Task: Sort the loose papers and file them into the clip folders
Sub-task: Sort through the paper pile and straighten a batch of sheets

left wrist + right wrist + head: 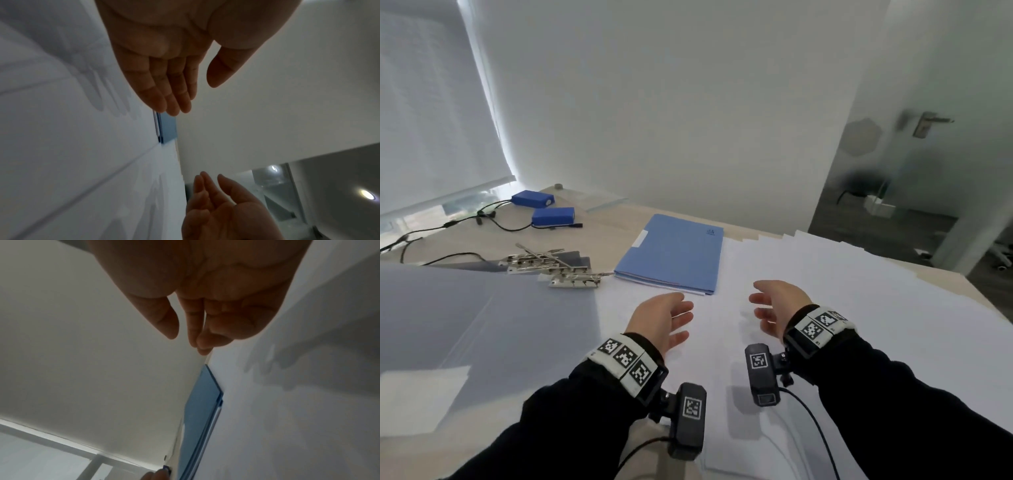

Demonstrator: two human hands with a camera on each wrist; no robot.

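Nearest to me, both forearms reach out over the table, each with a marker band and a small black camera at the wrist. My left hand and my right hand hover side by side above the loose papers, palms turned toward each other. The fingers of the left hand are straight and together, released, holding nothing; the right hand's fingers hang loosely bent, also released and empty. Their shadows fall on the sheets below, so I read both hands as clear of the paper.

I take the blue folder as my landmark. The loose papers spread in a wide white fan from just in front of the folder out to its right, with stepped edges showing at the far right side. The folder itself lies shut and flat, just beyond my left hand; thin white sheet edges show along its near edge, so there is paper inside it.

Left of the folder lie translucent grey clip folders, overlapping, with their metal clips bunched at the end nearest the blue folder. I cannot tell whether they hold any sheets.

Further back and left of the folder sit two blue battery packs with black cables trailing from them.
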